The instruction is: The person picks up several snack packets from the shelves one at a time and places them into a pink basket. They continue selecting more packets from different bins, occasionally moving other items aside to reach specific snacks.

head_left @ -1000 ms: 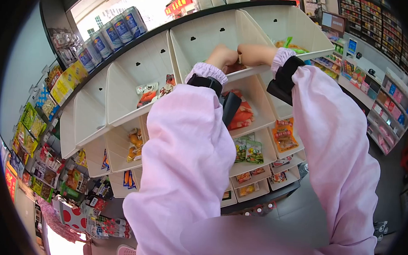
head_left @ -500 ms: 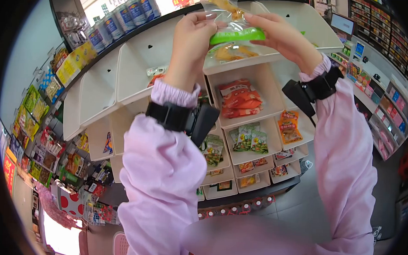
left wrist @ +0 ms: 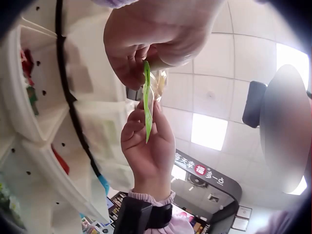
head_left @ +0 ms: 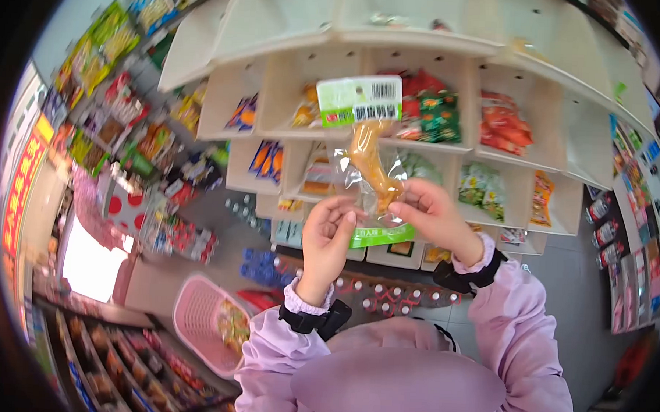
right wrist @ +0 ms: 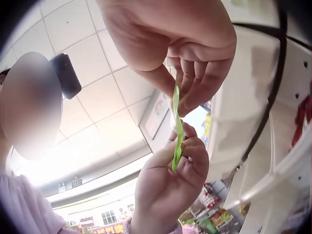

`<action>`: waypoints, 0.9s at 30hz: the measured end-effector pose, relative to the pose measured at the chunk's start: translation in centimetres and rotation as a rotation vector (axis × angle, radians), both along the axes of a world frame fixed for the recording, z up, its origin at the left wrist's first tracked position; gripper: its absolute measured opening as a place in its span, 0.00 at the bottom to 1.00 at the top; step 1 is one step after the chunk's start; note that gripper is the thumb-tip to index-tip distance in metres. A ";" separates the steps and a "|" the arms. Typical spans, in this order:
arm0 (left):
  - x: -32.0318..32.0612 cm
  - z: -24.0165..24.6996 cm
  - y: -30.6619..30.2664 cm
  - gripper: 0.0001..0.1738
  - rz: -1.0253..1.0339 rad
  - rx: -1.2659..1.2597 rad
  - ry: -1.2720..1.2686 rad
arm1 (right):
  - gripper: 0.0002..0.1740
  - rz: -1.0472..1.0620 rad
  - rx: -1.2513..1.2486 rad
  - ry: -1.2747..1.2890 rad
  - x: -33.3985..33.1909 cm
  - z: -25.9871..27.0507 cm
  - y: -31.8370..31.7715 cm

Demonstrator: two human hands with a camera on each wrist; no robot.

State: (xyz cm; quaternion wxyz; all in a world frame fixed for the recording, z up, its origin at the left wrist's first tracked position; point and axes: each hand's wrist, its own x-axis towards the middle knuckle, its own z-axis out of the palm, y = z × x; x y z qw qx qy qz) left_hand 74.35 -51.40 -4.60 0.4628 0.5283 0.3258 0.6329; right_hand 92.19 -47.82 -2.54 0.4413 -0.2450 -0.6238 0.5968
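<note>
Right hand [right wrist: 185,53] above and left hand [right wrist: 170,180] below both pinch green-edged packet [right wrist: 177,129], seen edge-on; white shelf [right wrist: 253,122] alongside.

I see a cream bin shelf [head_left: 277,78] with tiered compartments. Red packets [head_left: 504,125] lie in an upper right bin, green packets [head_left: 482,190] in the bin below, an orange packet [head_left: 542,197] beside those (labels unreadable). On the grey floor [head_left: 555,278]: pink basket [head_left: 207,326], row of bottles [head_left: 385,303] at the shelf's foot.
</note>
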 end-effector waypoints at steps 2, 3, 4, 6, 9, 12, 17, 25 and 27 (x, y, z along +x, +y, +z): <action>-3.5 -3.5 -2.0 0.13 0.069 -0.110 -0.009 | 0.11 0.058 -0.109 -0.042 -3.8 -3.8 -0.3; -5.1 -5.0 -3.2 0.13 0.106 -0.168 -0.010 | 0.10 0.119 -0.126 -0.049 -5.8 -5.8 -0.5; -6.7 -6.8 -4.4 0.13 0.142 -0.224 -0.014 | 0.10 0.153 -0.188 -0.064 -7.7 -7.3 -1.1; -10.0 -10.8 -7.0 0.13 0.198 -0.275 0.016 | 0.08 0.257 -0.298 -0.069 -11.3 -11.5 -2.0; -13.9 -14.4 -11.0 0.15 0.260 -0.407 -0.004 | 0.07 0.396 -0.324 -0.188 -15.9 -16.0 -3.4; -17.4 -16.7 -14.1 0.17 0.256 -0.553 -0.070 | 0.07 0.432 -0.350 -0.263 -20.2 -18.3 -5.1; -22.5 -17.9 -18.2 0.22 0.264 -0.719 -0.242 | 0.10 0.574 -0.329 -0.414 -27.0 -22.0 -6.6; -31.4 -23.6 -24.5 0.22 0.657 -0.744 -0.671 | 0.12 0.796 -0.593 -0.460 -40.9 -25.3 -11.2; -34.5 -24.5 -25.6 0.22 0.686 -0.802 -0.716 | 0.12 0.823 -0.657 -0.507 -44.1 -27.0 -12.2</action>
